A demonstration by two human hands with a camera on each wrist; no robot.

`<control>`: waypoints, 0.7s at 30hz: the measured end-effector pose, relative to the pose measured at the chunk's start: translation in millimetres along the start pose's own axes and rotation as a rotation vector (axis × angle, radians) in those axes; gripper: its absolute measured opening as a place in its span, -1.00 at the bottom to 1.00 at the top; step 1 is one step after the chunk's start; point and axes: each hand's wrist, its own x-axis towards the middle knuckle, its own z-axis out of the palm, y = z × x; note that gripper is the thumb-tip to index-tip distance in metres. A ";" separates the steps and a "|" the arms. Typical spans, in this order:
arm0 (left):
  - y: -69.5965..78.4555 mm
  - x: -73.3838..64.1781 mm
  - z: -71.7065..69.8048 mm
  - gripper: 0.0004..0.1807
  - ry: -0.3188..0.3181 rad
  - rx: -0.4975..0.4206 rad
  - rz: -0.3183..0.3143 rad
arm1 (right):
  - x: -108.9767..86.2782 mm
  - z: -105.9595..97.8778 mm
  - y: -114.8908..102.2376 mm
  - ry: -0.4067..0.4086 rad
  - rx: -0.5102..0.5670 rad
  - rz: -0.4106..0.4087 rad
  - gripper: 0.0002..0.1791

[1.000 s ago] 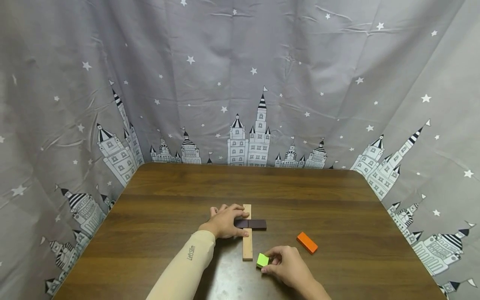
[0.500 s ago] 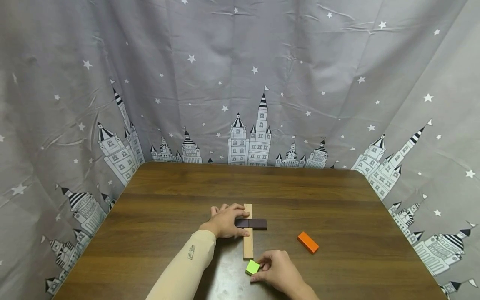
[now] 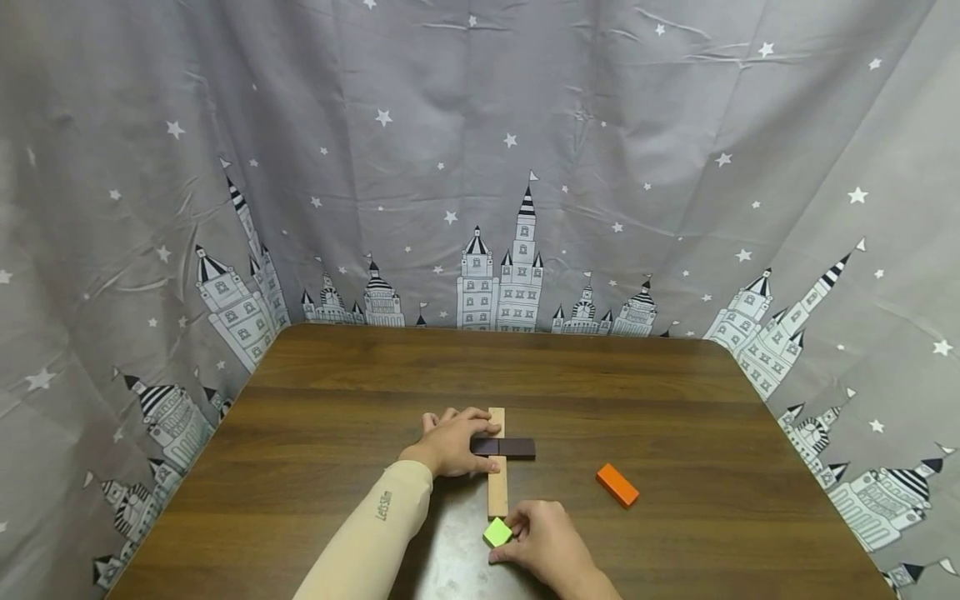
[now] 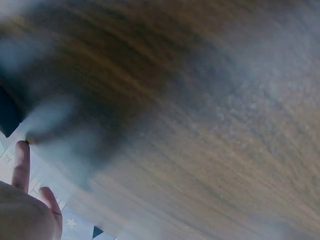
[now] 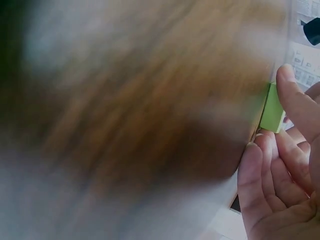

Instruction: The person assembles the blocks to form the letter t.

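In the head view my right hand [image 3: 546, 540] pinches a bright green block [image 3: 497, 532] by its sides, thumb nearest me. The block sits turned at an angle at the near end of a pale wooden block [image 3: 498, 498]; whether they touch I cannot tell. Green also shows between the fingers in the right wrist view, on this block [image 5: 272, 111]. My left hand [image 3: 452, 446] lies with fingers spread, its thumb on the near pale block and a finger on the far pale block [image 3: 497, 414]. Between these, two dark blocks [image 3: 517, 448] form a crossbar, partly hidden by that hand.
An orange block [image 3: 618, 485] lies at a slant on the brown wooden table [image 3: 360, 375], right of the cross. Behind the table's far edge hangs a grey curtain [image 3: 345, 208] printed with castles and stars. The wrist views are mostly blurred tabletop.
My right hand has moved left with the green block, from right of the near pale block to just in front of its near end. The left hand has stayed in place.
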 end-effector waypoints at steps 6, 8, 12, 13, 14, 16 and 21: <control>-0.1 -1.7 -1.2 -0.33 -0.002 -0.006 0.010 | 0.5 -0.3 -0.6 -0.017 -0.057 -0.008 -0.62; -2.0 -1.1 0.6 -0.33 0.001 -0.001 0.013 | 0.0 0.1 0.2 -0.014 -0.062 -0.012 -0.60; -5.2 0.0 4.2 -0.32 0.010 0.016 0.016 | -3.3 -2.9 4.1 0.015 -0.008 -0.007 -0.53; -5.7 0.3 4.9 -0.31 0.012 0.018 0.016 | -4.5 -4.9 5.9 0.036 0.000 -0.010 -0.51; -6.0 0.5 5.2 -0.31 0.012 0.019 0.017 | -5.5 -7.3 7.8 0.060 0.007 -0.009 -0.48; -6.2 1.0 5.6 -0.30 0.012 0.014 0.017 | -7.3 -14.0 12.0 0.122 -0.004 -0.013 -0.42; -5.6 2.0 4.7 -0.30 0.009 0.007 0.010 | -8.6 -36.4 22.8 0.268 -0.023 0.065 -0.27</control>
